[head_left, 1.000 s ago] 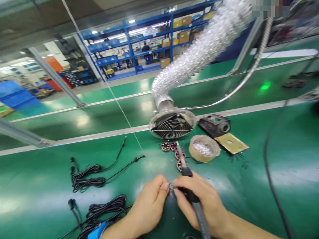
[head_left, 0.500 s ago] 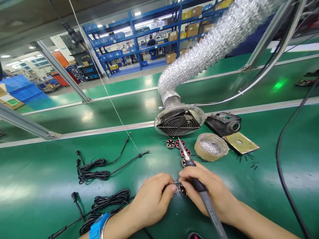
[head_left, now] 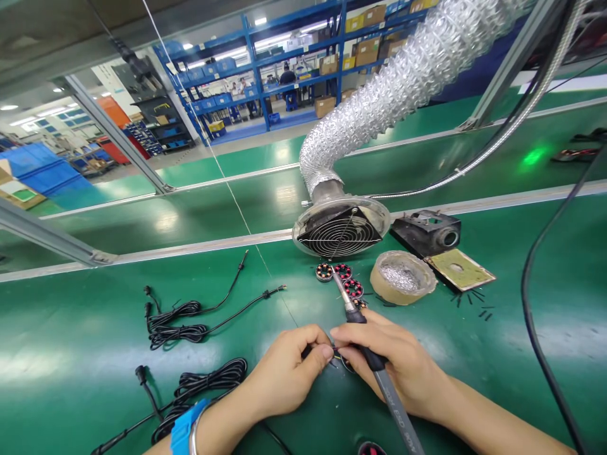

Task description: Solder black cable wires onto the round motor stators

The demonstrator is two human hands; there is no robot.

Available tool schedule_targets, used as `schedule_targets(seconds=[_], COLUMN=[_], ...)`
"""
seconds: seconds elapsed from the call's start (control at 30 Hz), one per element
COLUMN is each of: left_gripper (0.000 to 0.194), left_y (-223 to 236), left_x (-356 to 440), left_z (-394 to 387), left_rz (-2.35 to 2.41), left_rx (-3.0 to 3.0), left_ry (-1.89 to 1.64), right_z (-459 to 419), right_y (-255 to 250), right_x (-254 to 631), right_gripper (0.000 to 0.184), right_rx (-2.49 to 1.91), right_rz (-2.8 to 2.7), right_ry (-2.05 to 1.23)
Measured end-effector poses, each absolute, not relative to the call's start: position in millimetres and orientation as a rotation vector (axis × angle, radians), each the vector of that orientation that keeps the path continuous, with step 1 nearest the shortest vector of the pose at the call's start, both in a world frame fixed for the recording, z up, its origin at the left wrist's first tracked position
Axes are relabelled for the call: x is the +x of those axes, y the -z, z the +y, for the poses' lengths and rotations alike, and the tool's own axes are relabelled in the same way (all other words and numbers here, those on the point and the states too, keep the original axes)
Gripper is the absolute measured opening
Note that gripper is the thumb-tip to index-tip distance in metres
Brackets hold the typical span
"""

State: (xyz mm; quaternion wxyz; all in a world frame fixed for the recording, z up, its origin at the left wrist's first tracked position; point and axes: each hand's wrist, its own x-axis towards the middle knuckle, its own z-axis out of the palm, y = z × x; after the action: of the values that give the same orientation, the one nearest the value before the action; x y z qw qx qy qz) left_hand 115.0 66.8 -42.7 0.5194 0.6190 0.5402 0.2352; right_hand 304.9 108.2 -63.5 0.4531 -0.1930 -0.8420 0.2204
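At lower centre, your left hand (head_left: 296,366) and right hand (head_left: 403,360) pinch thin wires (head_left: 337,355) between them, the right also gripping the black-and-grey soldering iron (head_left: 374,359), its tip aimed up-frame, probably directing heat away. Beyond, round red-and-black coils (head_left: 353,289) sit before the clear-rimmed, round extraction hood (head_left: 341,232), presumably placed for fumes.

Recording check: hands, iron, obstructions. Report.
Left hand pinching thin wire, colour unclear. Right hand gripping slim black-and-grey soldering iron. Dark round part partly hidden by right hand.
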Motion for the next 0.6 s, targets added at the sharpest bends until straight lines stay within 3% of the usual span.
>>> schedule_targets(seconds=[0.23, 0.5, 0.6], left_gripper=[0.034, 0.028, 0.028], left_y=[50, 56, 54], left_x=[119, 121, 122], left_z=[72, 76, 76], left_rz=[1.245, 1.392, 1.402], left_rx=[1.274, 1.190, 1.196], left_ry=[-0.628, -0.685, -0.675], right_z=[108, 106, 100], right_y=[63, 54, 50], right_x=[301, 328, 341], right_gripper=[0.019, 0.036, 0.031], right_rx=[-0.522, -0.735, -0.808], right_rz=[-2.039, -1.988, -1.974], right_ry=[-0.578, -0.581, -0.605])
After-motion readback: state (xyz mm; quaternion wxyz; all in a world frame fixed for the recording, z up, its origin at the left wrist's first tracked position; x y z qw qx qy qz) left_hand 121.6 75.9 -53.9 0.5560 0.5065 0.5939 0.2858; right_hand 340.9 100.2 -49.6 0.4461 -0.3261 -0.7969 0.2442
